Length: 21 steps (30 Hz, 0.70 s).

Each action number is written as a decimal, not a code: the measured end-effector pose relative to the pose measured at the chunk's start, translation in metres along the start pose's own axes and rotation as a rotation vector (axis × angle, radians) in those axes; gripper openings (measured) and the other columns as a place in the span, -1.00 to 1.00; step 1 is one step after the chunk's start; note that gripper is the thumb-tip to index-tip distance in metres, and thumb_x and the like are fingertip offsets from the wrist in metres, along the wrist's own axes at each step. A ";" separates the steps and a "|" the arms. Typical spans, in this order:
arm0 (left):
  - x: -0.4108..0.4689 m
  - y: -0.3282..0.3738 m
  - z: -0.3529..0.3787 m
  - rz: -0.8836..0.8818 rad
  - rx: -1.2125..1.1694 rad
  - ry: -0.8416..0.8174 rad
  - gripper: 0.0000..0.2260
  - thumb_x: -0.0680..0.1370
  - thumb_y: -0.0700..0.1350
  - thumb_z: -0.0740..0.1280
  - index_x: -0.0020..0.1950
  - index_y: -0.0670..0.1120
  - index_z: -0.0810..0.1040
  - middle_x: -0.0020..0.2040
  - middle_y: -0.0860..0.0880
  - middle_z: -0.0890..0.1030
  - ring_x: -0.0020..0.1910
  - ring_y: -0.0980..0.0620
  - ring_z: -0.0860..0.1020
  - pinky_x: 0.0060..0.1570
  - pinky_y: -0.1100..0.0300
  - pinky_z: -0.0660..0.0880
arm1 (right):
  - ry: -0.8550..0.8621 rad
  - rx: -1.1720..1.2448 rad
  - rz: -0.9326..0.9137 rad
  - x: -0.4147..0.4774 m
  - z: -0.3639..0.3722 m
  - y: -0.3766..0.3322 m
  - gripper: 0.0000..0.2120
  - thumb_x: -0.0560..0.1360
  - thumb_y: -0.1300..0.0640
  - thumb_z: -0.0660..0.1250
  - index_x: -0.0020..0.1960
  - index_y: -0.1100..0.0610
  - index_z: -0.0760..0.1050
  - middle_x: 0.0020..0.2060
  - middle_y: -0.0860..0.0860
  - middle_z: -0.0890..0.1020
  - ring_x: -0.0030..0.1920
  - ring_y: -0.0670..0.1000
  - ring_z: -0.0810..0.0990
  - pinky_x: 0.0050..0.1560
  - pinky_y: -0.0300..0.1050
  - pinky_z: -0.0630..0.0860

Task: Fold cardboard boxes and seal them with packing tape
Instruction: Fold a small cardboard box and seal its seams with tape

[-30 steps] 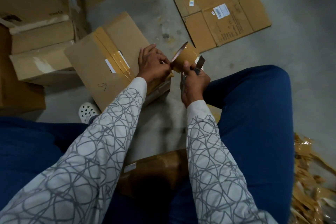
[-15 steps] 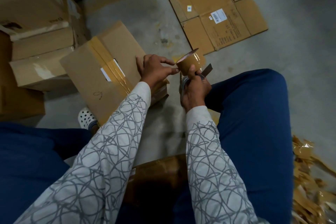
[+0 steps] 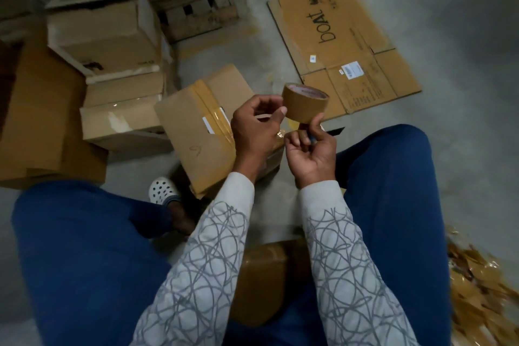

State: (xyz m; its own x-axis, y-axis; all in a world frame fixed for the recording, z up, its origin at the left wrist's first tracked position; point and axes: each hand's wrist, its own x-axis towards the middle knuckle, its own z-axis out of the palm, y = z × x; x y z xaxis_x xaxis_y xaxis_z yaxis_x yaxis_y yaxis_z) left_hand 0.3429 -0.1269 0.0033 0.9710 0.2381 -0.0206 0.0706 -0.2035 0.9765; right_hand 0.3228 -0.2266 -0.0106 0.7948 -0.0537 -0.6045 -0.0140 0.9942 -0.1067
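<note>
1. Step in hand, as judged: the person is hunting for the free end on the roll of brown packing tape (image 3: 304, 105). The roll is being held in the air between both hands, just above the near end of the taped cardboard box (image 3: 196, 135).
2. The left hand (image 3: 257, 129) is curling its fingers in narrowly, with the thumb pad pressing on the roll's outer wrap. It appears to be picking at the tape edge, but the light is too dim to confirm a lifted tab.
3. The right hand (image 3: 311, 152) is propping the roll from beneath while clasping a dark cutter (image 3: 335, 130), whose tip is pointing away to the right.
4. Recommended: turn the roll slowly under the thumbnail, lift the end squarely to avoid splitting the film, and keep the blade clear of the fingers.
5. Materials: the roll is a smooth, glossy cylinder with a pale core rim. The box is matt corrugated board with a shiny tape strip running along its seam. A flattened boAt carton (image 3: 351, 50) is lying on the rough concrete floor (image 3: 463, 64), and crinkled tape scraps (image 3: 477, 289) are heaping at the right.
</note>
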 end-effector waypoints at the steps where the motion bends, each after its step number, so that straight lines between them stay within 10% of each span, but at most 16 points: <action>1: -0.008 0.005 -0.007 -0.005 -0.036 0.024 -0.78 0.46 -0.26 0.53 0.08 -0.08 0.69 -0.02 0.01 0.72 -0.08 0.13 0.67 -0.03 0.19 0.63 | -0.030 0.016 0.012 -0.010 0.004 0.003 -0.88 0.38 0.22 0.38 -0.09 0.09 0.54 -0.41 -0.11 0.36 -0.59 -0.14 0.19 -0.48 -0.28 0.15; 21: -0.078 0.043 -0.048 0.185 0.119 0.318 -0.89 0.48 -0.16 0.54 -0.01 -0.11 0.77 -0.09 0.01 0.75 -0.15 0.24 0.67 -0.06 0.35 0.59 | -0.185 -0.017 0.116 -0.080 0.013 0.029 -0.60 0.64 0.09 0.27 -0.30 0.21 0.64 -0.60 -0.05 0.24 -0.64 -0.11 0.19 -0.56 -0.27 0.33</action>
State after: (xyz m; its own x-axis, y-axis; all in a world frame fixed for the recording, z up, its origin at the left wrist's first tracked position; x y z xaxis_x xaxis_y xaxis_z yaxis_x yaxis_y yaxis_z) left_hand 0.2598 -0.1090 0.0574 0.8517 0.4662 0.2394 -0.0549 -0.3750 0.9254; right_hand 0.2666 -0.1920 0.0444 0.8849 0.0804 -0.4587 -0.1205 0.9910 -0.0588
